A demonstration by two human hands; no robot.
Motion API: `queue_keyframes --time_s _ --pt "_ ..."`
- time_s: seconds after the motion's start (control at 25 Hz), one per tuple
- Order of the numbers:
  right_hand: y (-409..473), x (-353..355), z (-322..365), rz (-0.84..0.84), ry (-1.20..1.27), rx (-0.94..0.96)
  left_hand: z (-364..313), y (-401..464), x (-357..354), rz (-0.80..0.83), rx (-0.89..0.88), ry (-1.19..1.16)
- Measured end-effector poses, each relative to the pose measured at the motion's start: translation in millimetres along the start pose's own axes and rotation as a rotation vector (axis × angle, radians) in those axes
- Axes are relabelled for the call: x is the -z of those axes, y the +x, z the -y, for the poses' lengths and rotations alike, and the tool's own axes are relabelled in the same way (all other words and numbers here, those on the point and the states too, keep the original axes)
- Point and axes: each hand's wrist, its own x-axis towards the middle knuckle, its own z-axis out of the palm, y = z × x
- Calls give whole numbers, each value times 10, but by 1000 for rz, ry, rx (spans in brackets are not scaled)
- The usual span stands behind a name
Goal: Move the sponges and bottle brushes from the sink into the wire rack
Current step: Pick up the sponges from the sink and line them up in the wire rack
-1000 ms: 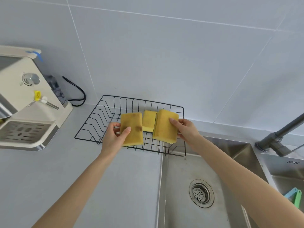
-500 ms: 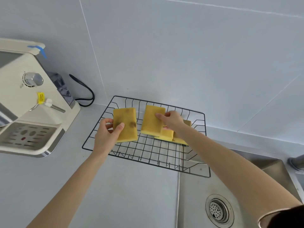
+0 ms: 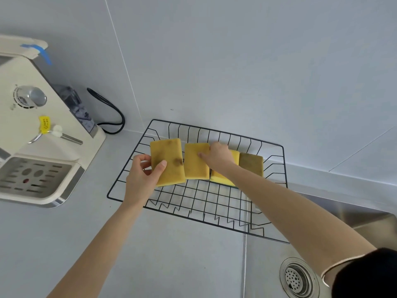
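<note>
Sink (image 3: 268,274): steel, near right, drain visible.
Counter (image 3: 64,233): pale grey.
Left hand (image 3: 142,177): gripping stained sponge (image 3: 167,162) over rack's left side.
Right hand (image 3: 219,157): fingers flat on second sponge (image 3: 196,161).
Rack (image 3: 199,203): black wire, four sponges in row.
Machine (image 3: 40,130): cream, far left.
Wall (image 3: 236,61): grey tiles.

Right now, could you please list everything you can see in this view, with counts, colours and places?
Sponges: four, yellow, side by side in the rack; leftmost stained, second, third, fourth brownish.
Wire rack: one, black, on the counter beside the sink.
Sink: one, steel, lower right, with drain.
Appliance: one, cream, left.
Cable: one, black, by the wall.
Left hand: grips leftmost sponge.
Right hand: on second sponge.
</note>
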Motion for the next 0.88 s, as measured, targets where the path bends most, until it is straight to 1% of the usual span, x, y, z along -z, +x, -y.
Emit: queue_keyframes --time_s 0.16,0.24,0.28,0.36,0.44,0.52,0.6,0.72,0.88 --pt "-29 -2 1 -90 -139 61 49 -8 -10 -3 1 -4" --pt "-80 4 7 -136 -244 173 55 -2 -12 -1 2 -6" --pt "-111 -14 1 -134 -317 267 58 4 -12 2 3 -8" --pt "-169 -104 -28 -73 -475 461 62 9 -14 7 4 -15" --pt "-193 -207 -59 5 -587 548 60 1 -16 5 -1 -20" --pt "-161 -291 -105 59 -643 553 55 3 -9 1 -2 -22" --pt "-133 -359 -164 71 -680 520 73 14 1 -3 10 -26" --pt "-107 -407 -207 3 -695 482 91 15 7 -5 18 -26" --pt "-107 -409 -183 -87 -705 500 60 43 -6 -5 3 4"
